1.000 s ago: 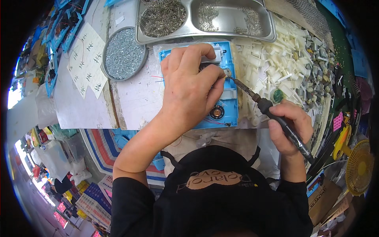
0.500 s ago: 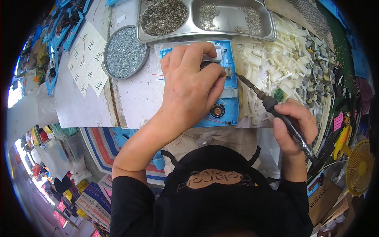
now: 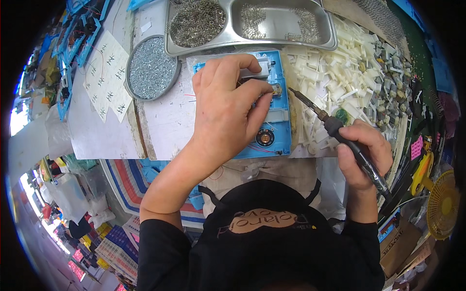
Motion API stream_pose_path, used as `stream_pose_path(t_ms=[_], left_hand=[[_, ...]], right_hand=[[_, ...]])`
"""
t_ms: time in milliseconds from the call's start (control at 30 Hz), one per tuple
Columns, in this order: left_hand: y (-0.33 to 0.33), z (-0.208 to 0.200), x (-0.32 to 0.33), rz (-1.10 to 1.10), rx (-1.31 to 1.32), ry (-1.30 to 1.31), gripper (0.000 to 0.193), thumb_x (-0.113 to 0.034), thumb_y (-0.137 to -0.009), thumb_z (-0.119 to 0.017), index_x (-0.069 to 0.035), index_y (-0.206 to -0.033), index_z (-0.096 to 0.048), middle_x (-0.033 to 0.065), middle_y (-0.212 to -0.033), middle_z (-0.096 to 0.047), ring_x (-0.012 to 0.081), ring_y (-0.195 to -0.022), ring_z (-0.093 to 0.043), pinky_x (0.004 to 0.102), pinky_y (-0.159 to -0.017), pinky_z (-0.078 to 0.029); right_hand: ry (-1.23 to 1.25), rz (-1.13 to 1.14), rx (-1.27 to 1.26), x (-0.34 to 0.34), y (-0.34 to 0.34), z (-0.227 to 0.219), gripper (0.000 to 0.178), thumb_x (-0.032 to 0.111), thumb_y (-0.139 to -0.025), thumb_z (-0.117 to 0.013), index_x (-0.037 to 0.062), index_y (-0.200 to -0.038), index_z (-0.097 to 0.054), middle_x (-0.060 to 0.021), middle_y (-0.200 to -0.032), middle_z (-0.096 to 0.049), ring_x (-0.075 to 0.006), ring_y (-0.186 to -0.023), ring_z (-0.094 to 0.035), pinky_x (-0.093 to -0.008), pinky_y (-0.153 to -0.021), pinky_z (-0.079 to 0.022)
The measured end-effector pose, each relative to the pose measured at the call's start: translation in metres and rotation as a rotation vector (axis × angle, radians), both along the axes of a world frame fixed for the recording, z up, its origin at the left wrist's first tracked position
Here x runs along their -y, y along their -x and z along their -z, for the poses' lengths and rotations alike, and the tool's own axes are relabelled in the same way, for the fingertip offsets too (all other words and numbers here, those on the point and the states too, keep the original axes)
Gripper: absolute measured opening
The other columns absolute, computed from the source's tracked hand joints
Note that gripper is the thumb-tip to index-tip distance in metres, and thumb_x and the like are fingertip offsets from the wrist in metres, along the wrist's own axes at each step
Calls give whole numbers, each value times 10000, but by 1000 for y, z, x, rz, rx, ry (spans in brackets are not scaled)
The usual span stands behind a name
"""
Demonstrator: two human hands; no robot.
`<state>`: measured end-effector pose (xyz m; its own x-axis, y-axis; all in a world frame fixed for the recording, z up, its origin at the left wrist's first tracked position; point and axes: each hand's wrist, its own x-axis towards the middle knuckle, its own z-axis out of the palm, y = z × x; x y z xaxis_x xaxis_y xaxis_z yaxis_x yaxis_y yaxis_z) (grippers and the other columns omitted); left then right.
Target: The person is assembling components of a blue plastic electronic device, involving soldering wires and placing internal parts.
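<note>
Since the earlier frame, the soldering iron [image 3: 334, 126] has withdrawn slightly rightward from the blue casing [image 3: 280, 135]. The right hand [image 3: 364, 153] grasps its handle; the left hand [image 3: 221, 109] bunches thumb and forefinger, contents indeterminable. Advised: brace the casing, keep the tip off fingers. Left hand arches palm-down over the casing, which lies nearer than the metal tray [image 3: 276, 26], left of white plastic parts [image 3: 335, 68].

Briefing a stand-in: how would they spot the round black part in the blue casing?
The white table holds a blue casing beneath the left hand. Near the casing's lower right corner is the round black part, set apart from the pale rectangular piece above by its coppery centre.
</note>
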<state>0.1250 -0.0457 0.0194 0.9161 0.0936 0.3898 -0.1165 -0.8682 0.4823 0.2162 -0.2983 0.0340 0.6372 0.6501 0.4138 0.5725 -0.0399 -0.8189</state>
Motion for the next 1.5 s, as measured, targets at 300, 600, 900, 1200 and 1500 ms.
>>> stream_pose_path(t_ms=[300,600,900,1200,1500], left_hand=[[-10,-6,5,-21,-19,-123,151,-72,-715,-793,-107,-850,-735,50,-1082,-604,236,-916,-575,398,-854,-398],[-19,-16,9,3,-85,-188,160,-43,-686,-789,-95,-771,-663,38,-1025,-588,236,-891,-613,426,-878,-408],[-20,-19,11,8,-100,-213,165,-30,-683,-776,-75,-785,-654,45,-1022,-587,245,-906,-616,441,-893,-406],[-21,-12,11,11,-41,-250,49,-69,-692,-684,-63,-725,-649,53,-969,-579,246,-927,-579,436,-874,-408],[-21,-11,11,25,-3,-285,30,-87,-693,-635,-63,-710,-641,67,-947,-569,252,-915,-564,439,-885,-412]], right_hand=[[44,-27,63,-8,-5,-1,248,78,-810,-769,-5,-1027,-684,-52,-622,-544,-167,-511,-505,-293,-479,-353],[29,-43,97,-13,-6,1,233,71,-798,-759,-15,-1002,-686,-76,-664,-590,-184,-525,-521,-298,-490,-378],[39,-53,133,-17,-3,3,217,72,-806,-737,-28,-988,-673,-77,-649,-553,-200,-532,-507,-316,-502,-369],[33,-55,250,-16,3,8,286,16,-755,-760,27,-1032,-692,-53,-616,-555,-205,-487,-520,-306,-465,-390],[-9,-30,213,-1,0,0,269,22,-780,-753,2,-1039,-680,-68,-637,-591,-198,-498,-523,-306,-473,-390]])
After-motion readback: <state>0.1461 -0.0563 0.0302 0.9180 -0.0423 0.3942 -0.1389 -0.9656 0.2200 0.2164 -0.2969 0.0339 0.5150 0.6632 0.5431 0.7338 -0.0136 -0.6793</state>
